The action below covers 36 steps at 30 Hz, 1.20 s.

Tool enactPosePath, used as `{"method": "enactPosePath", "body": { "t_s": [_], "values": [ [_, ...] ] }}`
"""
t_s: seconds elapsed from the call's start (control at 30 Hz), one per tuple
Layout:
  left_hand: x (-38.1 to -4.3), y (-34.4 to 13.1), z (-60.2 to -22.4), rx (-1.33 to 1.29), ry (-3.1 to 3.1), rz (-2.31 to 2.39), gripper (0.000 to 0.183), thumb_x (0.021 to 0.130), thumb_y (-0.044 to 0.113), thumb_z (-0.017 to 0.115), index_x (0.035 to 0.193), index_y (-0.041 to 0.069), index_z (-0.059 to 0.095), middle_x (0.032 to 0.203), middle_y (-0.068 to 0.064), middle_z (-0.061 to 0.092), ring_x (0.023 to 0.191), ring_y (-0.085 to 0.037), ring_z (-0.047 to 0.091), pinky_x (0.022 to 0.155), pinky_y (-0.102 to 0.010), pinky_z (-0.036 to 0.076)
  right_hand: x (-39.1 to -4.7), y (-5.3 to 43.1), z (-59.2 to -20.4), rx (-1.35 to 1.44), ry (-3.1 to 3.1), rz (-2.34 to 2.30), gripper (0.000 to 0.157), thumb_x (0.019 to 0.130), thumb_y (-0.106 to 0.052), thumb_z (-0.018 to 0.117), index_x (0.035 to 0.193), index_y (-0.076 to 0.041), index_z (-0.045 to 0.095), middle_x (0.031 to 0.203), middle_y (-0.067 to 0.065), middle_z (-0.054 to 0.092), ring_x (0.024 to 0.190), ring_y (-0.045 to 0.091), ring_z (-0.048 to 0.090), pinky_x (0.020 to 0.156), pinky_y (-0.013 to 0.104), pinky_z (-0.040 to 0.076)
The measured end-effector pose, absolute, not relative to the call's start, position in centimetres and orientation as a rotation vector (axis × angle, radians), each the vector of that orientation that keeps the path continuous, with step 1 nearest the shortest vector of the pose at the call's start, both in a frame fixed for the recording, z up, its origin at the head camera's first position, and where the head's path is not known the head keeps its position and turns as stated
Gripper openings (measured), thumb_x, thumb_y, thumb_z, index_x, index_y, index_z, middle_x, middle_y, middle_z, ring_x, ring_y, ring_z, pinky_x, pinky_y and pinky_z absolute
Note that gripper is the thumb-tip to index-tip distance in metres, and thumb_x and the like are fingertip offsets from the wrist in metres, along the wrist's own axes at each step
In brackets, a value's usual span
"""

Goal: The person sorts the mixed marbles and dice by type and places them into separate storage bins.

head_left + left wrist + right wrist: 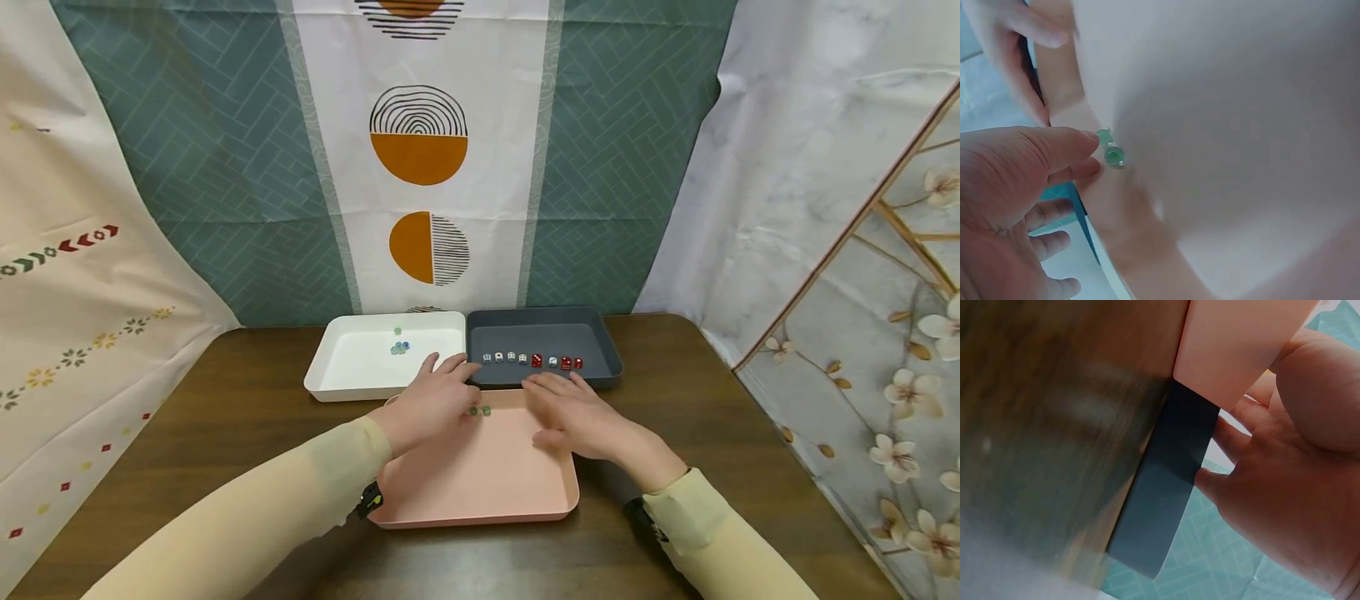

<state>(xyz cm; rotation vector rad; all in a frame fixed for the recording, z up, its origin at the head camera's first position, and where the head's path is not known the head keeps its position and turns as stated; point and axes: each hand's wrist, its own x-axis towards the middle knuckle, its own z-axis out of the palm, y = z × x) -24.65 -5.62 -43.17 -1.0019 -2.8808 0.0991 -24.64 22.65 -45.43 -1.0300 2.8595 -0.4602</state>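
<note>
Two green glass marbles lie side by side near the back wall of the pink tray. Over that tray's back left part is my left hand. Its thumb and forefinger are apart, with their tips right beside the marbles in the left wrist view; I cannot tell if they touch. The other fingers spread out over the rim. My right hand is at the pink tray's back right corner, fingers extended toward the dark tray; it holds nothing visible.
Behind the pink tray, a white tray holds several glass marbles. The dark tray beside it holds a row of white dice and red dice. All three trays stand on a brown wooden table, with hanging cloths behind.
</note>
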Motion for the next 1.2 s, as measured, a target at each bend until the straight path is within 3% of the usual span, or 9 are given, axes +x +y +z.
{"method": "enactPosePath", "body": {
  "t_s": [0.53,0.87,1.2],
  "values": [
    [-25.09,-5.63,-43.99,-1.001,-2.839,0.059,0.005,0.098,0.017,0.087,0.1,0.021,0.085,0.154,-0.015,0.062,0.154,-0.045,0.045,0.119,-0.075,0.035,-24.75,22.42,-45.26,-1.044,2.879,-0.422,0.082,0.101,-0.031,0.085,0.167,-0.003,0.045,0.171,0.019,0.044,0.161,0.04,0.035,0.13,0.069,0.017],
    [-24.75,-5.49,-44.24,-0.981,-2.826,0.099,0.014,0.103,0.018,0.08,0.089,0.02,0.079,0.151,-0.014,0.065,0.151,-0.044,0.049,0.118,-0.073,0.038,-24.61,22.43,-45.54,-1.044,2.882,-0.437,0.081,0.1,-0.03,0.086,0.166,-0.002,0.047,0.17,0.018,0.045,0.16,0.039,0.037,0.13,0.07,0.017],
    [-24.51,-5.48,-44.21,-0.975,-2.778,0.341,0.013,0.106,0.017,0.074,0.11,0.019,0.087,0.151,-0.012,0.065,0.15,-0.041,0.05,0.118,-0.069,0.041,-24.68,22.45,-45.61,-1.036,2.88,-0.44,0.082,0.099,-0.03,0.086,0.166,-0.003,0.047,0.17,0.018,0.045,0.161,0.039,0.036,0.13,0.069,0.017]
  ]
}}
